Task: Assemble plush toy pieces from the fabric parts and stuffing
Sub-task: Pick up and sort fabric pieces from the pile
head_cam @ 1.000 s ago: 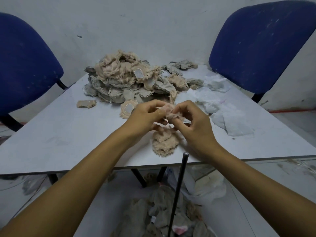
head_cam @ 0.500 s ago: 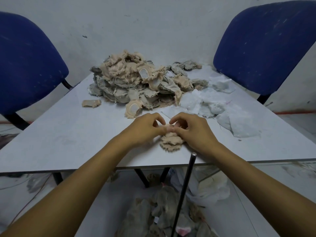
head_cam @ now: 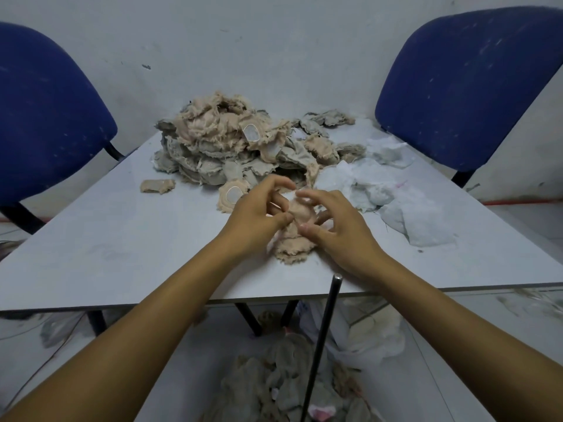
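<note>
Beige plush piece (head_cam: pixel 297 236) sits near the front edge of the table (head_cam: pixel 122 239), with both hands on it. Left hand (head_cam: pixel 259 213) has its fingers curled, thumb and forefinger pinching the top of the piece. Right hand (head_cam: pixel 333 223) is curled over it from the other side, fingertips spread and hooked on the fabric (a bit blurred, so can't tell how tight the grip is). Behind them a big pile (head_cam: pixel 231 147) of beige and grey fabric parts takes up the back of the table, white stuffing (head_cam: pixel 377 184) spread just right of it, one stray scrap (head_cam: pixel 157 185) to the left. Blue chairs on both sides, a dark rod (head_cam: pixel 323 339) poking up by the table edge, more plush stuff on the floor (head_cam: pixel 274 385)
</note>
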A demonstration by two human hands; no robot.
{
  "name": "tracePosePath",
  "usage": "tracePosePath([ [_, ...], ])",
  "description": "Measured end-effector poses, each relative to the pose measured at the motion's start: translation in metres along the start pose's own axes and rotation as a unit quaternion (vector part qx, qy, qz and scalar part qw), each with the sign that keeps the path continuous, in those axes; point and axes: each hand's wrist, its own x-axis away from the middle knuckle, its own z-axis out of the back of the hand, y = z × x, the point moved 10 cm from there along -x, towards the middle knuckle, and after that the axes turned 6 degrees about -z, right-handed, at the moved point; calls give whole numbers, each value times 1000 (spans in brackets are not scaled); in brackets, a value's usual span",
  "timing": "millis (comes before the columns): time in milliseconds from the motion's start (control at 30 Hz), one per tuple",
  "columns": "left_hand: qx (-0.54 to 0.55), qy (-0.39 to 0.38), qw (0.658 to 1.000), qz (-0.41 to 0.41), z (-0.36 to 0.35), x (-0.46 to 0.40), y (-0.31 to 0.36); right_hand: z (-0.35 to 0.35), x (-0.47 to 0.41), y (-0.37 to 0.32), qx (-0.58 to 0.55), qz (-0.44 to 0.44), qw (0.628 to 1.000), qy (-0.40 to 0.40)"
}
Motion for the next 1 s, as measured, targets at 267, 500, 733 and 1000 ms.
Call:
tracePosePath([
  [267,142,5,990,5,-3,-2,6,-12,-1,5,-64,-9,995,-81],
  [500,236,-90,966,62,-26,1,3,2,-2,15,-204,-48,977,-29],
  [733,199,-43,977,57,-11,-3,6,2,-5,22,-229,-76,968,-75],
  [1000,-98,65,992,-48,3,-2,31,1,-5,22,-213,-69,972,-66],
])
